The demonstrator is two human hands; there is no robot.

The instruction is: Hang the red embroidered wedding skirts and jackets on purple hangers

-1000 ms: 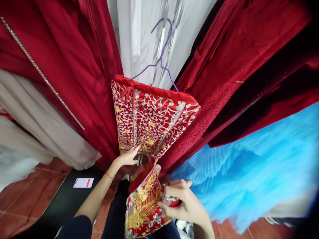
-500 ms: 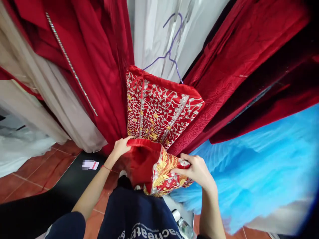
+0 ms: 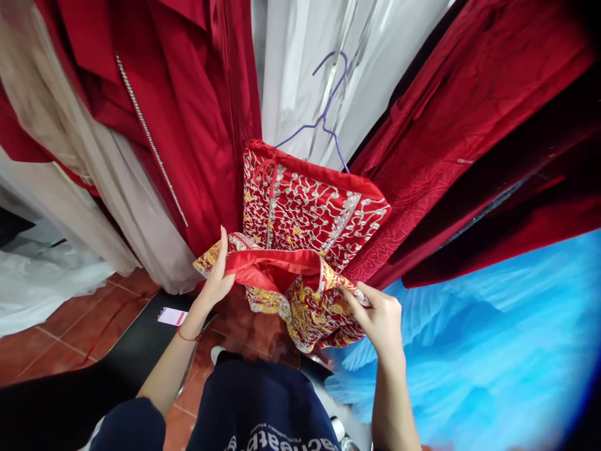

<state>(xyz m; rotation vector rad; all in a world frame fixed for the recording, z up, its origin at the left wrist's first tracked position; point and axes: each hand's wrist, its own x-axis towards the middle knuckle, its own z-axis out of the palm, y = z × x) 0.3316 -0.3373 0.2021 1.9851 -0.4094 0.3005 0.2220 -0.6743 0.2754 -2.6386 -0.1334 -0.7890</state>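
Observation:
A red jacket [image 3: 314,313] with gold and silver embroidery is held across in front of me, its plain red lining showing along the top. My left hand [image 3: 216,279] grips its left side, thumb at the lining and fingers against the embroidered outside. On the opposite side, my right hand [image 3: 378,313] pinches the embroidered cloth between thumb and fingers. Just behind the jacket hangs a red embroidered skirt [image 3: 310,203] with a plain red waistband, on a purple wire hanger [image 3: 323,116]. The jacket covers the skirt's lower part.
Red gowns [image 3: 206,125] hang at the left and dark red velvet [image 3: 507,181] at the right. White fabric [image 3: 291,69] hangs behind the hanger. A fluffy blue dress [image 3: 493,338] spreads at the lower right. A white tag [image 3: 171,316] lies on a black surface [image 3: 136,341].
The jacket has been turned and spread wider, so its left embroidered part and more of its lining show. My left hand has moved up and left; my right hand remains on the cloth.

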